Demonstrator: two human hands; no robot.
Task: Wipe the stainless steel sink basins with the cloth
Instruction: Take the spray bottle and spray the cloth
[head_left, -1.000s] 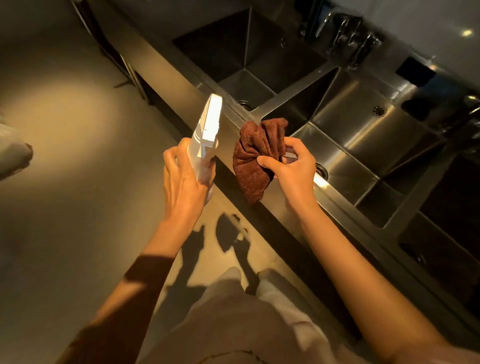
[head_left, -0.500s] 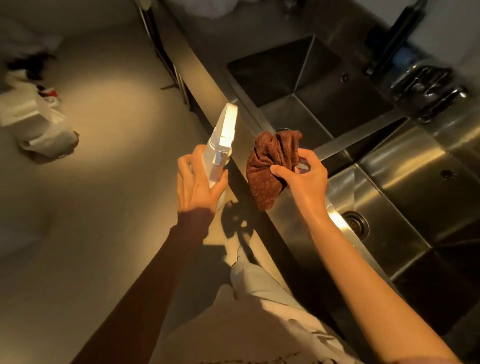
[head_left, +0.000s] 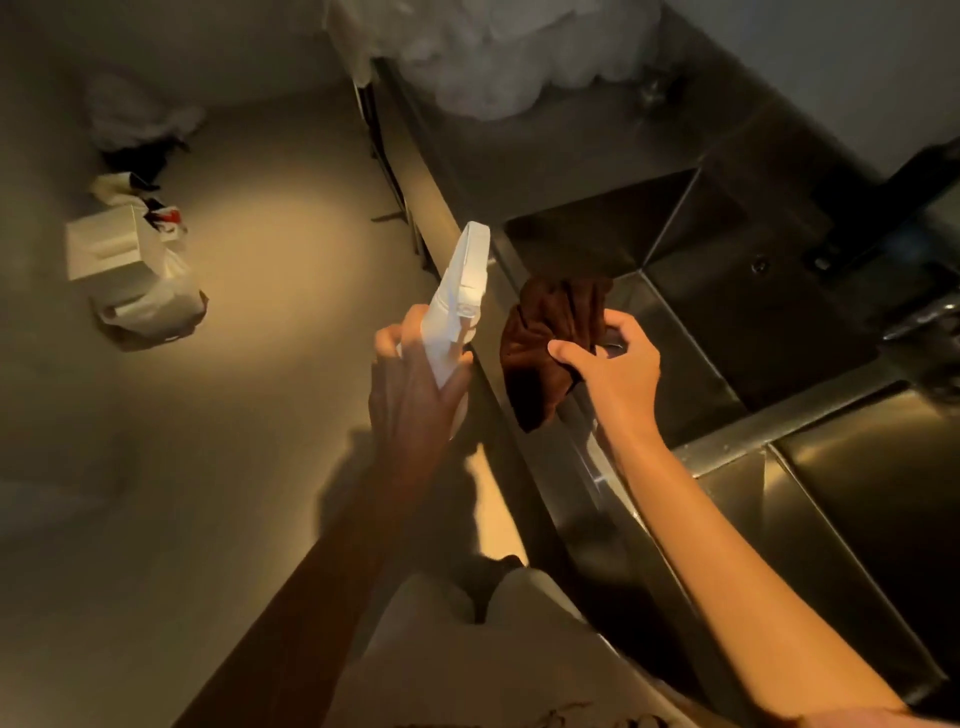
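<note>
A brown cloth (head_left: 550, 343) is pinched between the thumb and fingers of the right hand (head_left: 615, 371) and is held bunched above the front rim of the stainless steel sink (head_left: 571, 457), just over the near edge of the left basin (head_left: 727, 312). A white spray bottle (head_left: 460, 306) is gripped by the left hand (head_left: 415, 400), nozzle pointed up and away. White bags (head_left: 140, 280) are seen lying on the floor (head_left: 260, 415).

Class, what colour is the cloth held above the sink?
Dark reddish brown, plain; the cloth shows in the head view.
</note>
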